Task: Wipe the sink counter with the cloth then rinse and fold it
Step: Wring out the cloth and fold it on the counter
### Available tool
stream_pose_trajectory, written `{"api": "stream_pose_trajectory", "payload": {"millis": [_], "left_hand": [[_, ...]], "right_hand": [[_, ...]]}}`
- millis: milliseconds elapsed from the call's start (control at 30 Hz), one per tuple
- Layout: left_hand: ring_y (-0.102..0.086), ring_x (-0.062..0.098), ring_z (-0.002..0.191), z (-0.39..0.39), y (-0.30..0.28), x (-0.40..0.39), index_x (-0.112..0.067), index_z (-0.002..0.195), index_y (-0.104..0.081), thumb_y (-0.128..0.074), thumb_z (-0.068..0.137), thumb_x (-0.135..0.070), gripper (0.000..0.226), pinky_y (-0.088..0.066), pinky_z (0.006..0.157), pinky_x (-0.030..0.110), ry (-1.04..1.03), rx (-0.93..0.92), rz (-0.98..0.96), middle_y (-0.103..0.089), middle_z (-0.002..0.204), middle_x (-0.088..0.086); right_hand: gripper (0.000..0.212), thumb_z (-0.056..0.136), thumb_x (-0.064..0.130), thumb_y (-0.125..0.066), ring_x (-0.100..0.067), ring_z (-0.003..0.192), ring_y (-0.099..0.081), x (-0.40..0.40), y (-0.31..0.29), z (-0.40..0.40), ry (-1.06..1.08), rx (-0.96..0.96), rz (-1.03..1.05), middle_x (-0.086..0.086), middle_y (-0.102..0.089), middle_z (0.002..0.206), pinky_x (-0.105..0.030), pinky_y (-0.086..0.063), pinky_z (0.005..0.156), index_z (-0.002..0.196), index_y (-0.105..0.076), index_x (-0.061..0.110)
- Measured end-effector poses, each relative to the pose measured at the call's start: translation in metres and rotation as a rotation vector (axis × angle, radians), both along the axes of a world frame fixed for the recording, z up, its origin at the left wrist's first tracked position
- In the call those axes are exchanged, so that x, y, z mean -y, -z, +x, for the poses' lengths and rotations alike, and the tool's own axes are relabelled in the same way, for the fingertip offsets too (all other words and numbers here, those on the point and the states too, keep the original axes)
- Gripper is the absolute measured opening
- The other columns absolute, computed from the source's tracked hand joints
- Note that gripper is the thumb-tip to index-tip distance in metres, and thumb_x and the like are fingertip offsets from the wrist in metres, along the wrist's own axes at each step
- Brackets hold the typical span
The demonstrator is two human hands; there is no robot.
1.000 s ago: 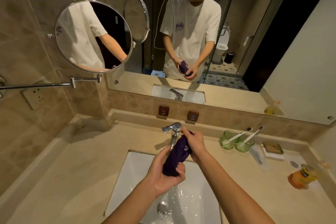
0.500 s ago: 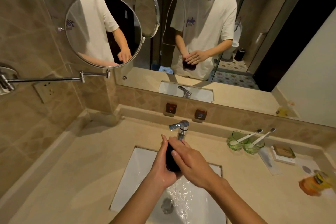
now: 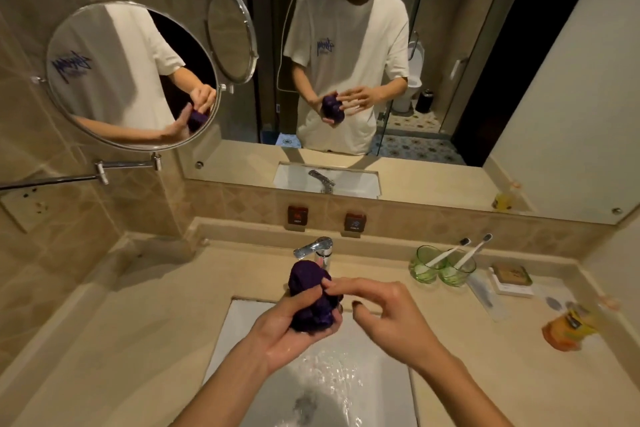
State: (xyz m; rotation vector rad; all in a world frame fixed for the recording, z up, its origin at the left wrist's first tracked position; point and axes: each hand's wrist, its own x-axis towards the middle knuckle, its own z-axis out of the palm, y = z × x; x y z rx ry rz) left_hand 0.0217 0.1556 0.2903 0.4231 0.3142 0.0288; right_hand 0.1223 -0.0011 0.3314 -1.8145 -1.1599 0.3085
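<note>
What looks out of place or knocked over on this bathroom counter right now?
The orange bottle at the counter's right end seems to lie on its side, though it is blurred. The two green cups stand upright.

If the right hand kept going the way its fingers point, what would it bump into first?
Probably the purple cloth. The right hand points left, and its fingertips already seem to be at the bunched cloth the left hand holds over the sink. Depth is hard to judge from one view.

cloth [image 3: 311, 295]: purple knobbly fabric; faucet [image 3: 317, 248]: shiny chrome; counter [image 3: 138, 315]: smooth beige stone
</note>
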Motion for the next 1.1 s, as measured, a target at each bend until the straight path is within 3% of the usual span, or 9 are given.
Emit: {"api": "stream_pose_trajectory", "payload": {"millis": [133,233,300,367,467,600,800,933,1100], "left_hand": [[-0.069,0.032,0.076,0.0,-0.036,-0.009,-0.004,0.109,-0.073,-0.094,0.036,0.013,0.078,-0.061,0.064,0.041,0.154,0.064,0.213,-0.07,0.095,0.026],[-0.069,0.026,0.062,0.005,-0.057,-0.022,0.0,0.083,-0.077,-0.094,0.022,0.016,0.066,-0.052,0.047,0.025,0.159,0.071,0.127,-0.07,0.081,0.021],[-0.068,0.024,0.062,0.01,-0.069,-0.033,-0.002,0.087,-0.075,-0.098,0.02,0.011,0.072,-0.051,0.047,0.024,0.174,0.07,0.11,-0.069,0.082,0.018],[-0.069,0.022,0.068,0.012,-0.083,-0.041,-0.005,0.091,-0.077,-0.102,0.027,0.002,0.069,-0.053,0.051,0.024,0.311,0.078,0.121,-0.069,0.085,0.014],[-0.072,0.02,0.079,0.016,-0.106,-0.055,-0.012,0.098,-0.081,-0.1,0.047,-0.012,0.054,-0.053,0.061,0.02,0.59,0.137,0.37,-0.074,0.09,0.01],[-0.071,0.016,0.087,0.028,-0.138,-0.083,-0.012,0.1,-0.08,-0.099,0.052,-0.018,0.052,-0.058,0.073,0.019,0.892,0.077,0.537,-0.074,0.095,0.007],[-0.057,0.008,0.083,0.043,-0.158,-0.097,-0.018,0.096,-0.071,-0.09,0.072,-0.024,0.032,-0.047,0.059,0.01,1.36,0.06,0.672,-0.069,0.095,-0.002],[-0.057,0.01,0.069,0.051,-0.159,-0.107,-0.003,0.094,-0.066,-0.083,0.07,0.0,0.029,-0.046,0.05,0.013,1.14,-0.119,0.671,-0.065,0.084,0.008],[-0.048,0.012,0.062,0.059,-0.148,-0.104,-0.004,0.086,-0.059,-0.071,0.081,0.003,0.015,-0.042,0.047,0.015,1.034,-0.289,0.921,-0.059,0.075,0.01]], "right_hand": [[0.075,0.068,-0.011,-0.054,-0.017,0.133,-0.051,-0.01,-0.024,0.008,-0.117,0.662,-0.013,-0.002,-0.058,0.143,-0.043,-0.039,0.116,0.138,-0.055,0.013],[0.117,0.066,-0.005,-0.075,-0.028,0.156,-0.007,-0.021,-0.034,0.012,-0.186,1.074,-0.285,-0.014,-0.005,0.17,-0.053,-0.022,0.124,0.161,-0.009,0.013],[0.116,0.076,0.002,-0.073,-0.028,0.157,0.005,-0.025,-0.043,0.02,-0.23,1.216,-0.286,-0.009,0.012,0.17,-0.058,-0.016,0.124,0.162,0.003,0.018],[0.095,0.09,0.01,-0.069,-0.03,0.157,-0.001,-0.033,-0.05,0.028,-0.294,1.326,-0.131,-0.006,0.001,0.171,-0.06,-0.015,0.123,0.162,-0.008,0.019],[0.063,0.099,0.014,-0.065,-0.034,0.153,-0.024,-0.049,-0.058,0.038,-0.334,1.302,0.188,-0.01,-0.028,0.164,-0.061,-0.027,0.12,0.152,-0.032,0.016],[0.053,0.101,0.011,-0.062,-0.036,0.149,-0.029,-0.062,-0.076,0.043,-0.371,1.321,0.286,-0.016,-0.029,0.156,-0.061,-0.03,0.118,0.146,-0.036,0.014],[0.049,0.104,0.011,-0.056,-0.043,0.143,-0.04,-0.08,-0.082,0.024,-0.247,1.268,0.3,-0.032,-0.038,0.152,-0.054,-0.035,0.118,0.147,-0.033,0.002],[0.051,0.103,0.014,-0.059,-0.039,0.126,-0.054,-0.095,-0.08,0.031,-0.11,1.135,0.257,-0.033,-0.057,0.134,-0.041,-0.045,0.111,0.142,-0.036,-0.009],[0.035,0.088,0.015,-0.072,-0.028,0.078,-0.057,-0.106,-0.058,0.049,-0.095,1.142,0.126,-0.018,-0.065,0.092,-0.036,-0.053,0.058,0.113,-0.062,-0.008]]}}
